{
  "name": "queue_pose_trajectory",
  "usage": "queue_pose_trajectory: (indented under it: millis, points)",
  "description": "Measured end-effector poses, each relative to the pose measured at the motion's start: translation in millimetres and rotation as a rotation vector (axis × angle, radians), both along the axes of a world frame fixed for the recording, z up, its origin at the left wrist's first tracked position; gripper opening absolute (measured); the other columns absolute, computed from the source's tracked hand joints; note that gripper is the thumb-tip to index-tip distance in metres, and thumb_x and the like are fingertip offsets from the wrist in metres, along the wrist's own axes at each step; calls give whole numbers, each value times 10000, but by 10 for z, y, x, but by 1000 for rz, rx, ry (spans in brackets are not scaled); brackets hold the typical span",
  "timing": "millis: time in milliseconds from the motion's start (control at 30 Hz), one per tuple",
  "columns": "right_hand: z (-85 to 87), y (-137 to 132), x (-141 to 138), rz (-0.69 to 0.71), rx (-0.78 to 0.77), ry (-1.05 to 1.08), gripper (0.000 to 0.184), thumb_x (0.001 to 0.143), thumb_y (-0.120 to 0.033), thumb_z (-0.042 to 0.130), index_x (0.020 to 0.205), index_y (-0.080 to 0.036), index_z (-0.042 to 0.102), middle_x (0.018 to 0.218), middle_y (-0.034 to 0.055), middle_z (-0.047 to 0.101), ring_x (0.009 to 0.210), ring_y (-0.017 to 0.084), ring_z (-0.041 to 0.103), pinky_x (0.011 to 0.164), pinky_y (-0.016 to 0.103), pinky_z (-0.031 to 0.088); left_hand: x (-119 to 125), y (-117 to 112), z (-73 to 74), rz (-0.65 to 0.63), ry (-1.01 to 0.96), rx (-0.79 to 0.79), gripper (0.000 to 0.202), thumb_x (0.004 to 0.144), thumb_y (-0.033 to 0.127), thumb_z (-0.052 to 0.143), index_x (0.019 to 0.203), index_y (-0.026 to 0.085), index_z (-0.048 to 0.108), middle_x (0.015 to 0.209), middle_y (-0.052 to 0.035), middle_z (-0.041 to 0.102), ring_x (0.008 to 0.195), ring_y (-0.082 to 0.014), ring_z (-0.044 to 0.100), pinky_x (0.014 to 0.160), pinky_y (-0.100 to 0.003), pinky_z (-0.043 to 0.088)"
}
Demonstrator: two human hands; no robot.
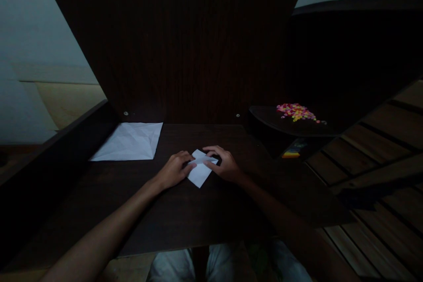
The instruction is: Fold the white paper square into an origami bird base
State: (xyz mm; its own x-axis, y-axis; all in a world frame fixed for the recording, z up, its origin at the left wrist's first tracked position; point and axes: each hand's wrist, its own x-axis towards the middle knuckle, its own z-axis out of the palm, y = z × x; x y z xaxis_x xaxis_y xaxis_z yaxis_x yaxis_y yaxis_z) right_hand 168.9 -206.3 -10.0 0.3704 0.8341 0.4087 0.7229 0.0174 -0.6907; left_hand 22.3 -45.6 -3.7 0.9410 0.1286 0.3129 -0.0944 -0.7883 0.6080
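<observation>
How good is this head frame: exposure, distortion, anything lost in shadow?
Head view: heavily underexposed; the dark desk and back panel swallow detail; only the folded paper touched by the left hand and right hand, the flat sheet and the colourful bits on the shelf stand out; wide-angle bending at the edges, no glare.

A dark wooden table [185, 211] is backed by a tall dark panel [185, 39]. Pale walls [29, 31] are seen behind it. A slatted wooden floor [380, 229] is seen at right, dimly lit.

Dim home study corner, dark wooden desk [185, 224], side shelf [264, 119], wooden floor [380, 229]
</observation>
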Motion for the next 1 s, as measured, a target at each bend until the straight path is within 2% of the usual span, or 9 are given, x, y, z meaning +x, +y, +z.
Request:
queue_pose_trajectory:
  millis: [100, 200, 300, 367, 500, 600, 700, 833, 1000]
  points:
    - [60, -56, 16, 36, 118, 174, 550, 765, -348, 681, 1255, -206, 476, 1046, 67, 650, 998, 223, 609, 888, 367, 447, -12, 10, 68, 75, -33, -171, 245, 881, 361, 523, 867, 163, 666, 847, -45, 653, 789, -183, 603, 734, -289, 458]
    - [93, -86, 33, 48, 189, 262, 637, 741, -396, 705, 1289, -211, 439, 1072, 74, 637, 1046, 235, 589, 947, 391, 419, -3, 15, 90, 100, -7, -452, 287, 838, 424, 571, 849, 147, 646, 802, -30, 653, 751, -177, 602, 676, -270, 456]
    - [79, -54, 18, 61, 201, 372, 631, 744, -393, 702, 1284, -213, 428, 953, 51, 648, 936, 210, 615, 888, 373, 457, 22, -7, 69, 40, 37, -726, 334, 761, 457, 651, 832, 133, 620, 766, -30, 650, 730, -173, 613, 645, -258, 456]
    - [49, -9, -3, 62, 186, 471, 613, 744, -381, 700, 1266, -223, 421, 919, 40, 647, 830, 179, 626, 781, 328, 499, 33, -37, 55, 8, 50, -830, 357, 724, 455, 687, 864, 134, 617, 785, -35, 662, 746, -175, 626, 649, -256, 464]
    - [-8, 69, -25, 18, 186, 605, 590, 732, -364, 701, 1233, -246, 414, 872, 10, 618, 668, 126, 604, 563, 237, 502, 29, -101, 57, 47, 24, -849, 362, 731, 412, 696, 945, 136, 600, 777, -18, 647, 715, -153, 628, 617, -232, 475]
    - [-7, 80, -28, 51, 177, 721, 655, 737, -365, 693, 1283, -275, 342, 853, -12, 603, 585, 112, 600, 434, 200, 468, 18, -126, 66, 89, -6, -908, 519, 734, 386, 696, 1159, 170, 492, 746, 15, 605, 614, -133, 608, 515, -219, 478]
    - [14, 68, -42, 101, 174, 772, 696, 719, -320, 716, 1295, -292, 326, 921, 3, 635, 593, 112, 623, 460, 207, 497, 18, -135, 64, 76, 9, -979, 629, 739, 386, 686, 1262, 203, 388, 803, 5, 599, 597, -140, 605, 452, -231, 497]
    - [0, 60, -41, 123, 175, 738, 552, 728, -284, 707, 1211, -259, 440, 1023, 46, 642, 662, 130, 653, 526, 227, 523, 29, -149, 61, 62, 22, -969, 518, 749, 398, 679, 1167, 172, 473, 867, -33, 602, 637, -156, 617, 434, -233, 510]
    - [-51, 74, 14, 120, 209, 703, 419, 722, -299, 699, 1090, -221, 514, 1051, 70, 633, 733, 164, 664, 572, 261, 542, 27, -176, 74, 66, -29, -909, 494, 740, 399, 700, 1135, 163, 521, 1094, -92, 599, 747, -187, 639, 461, -227, 511]
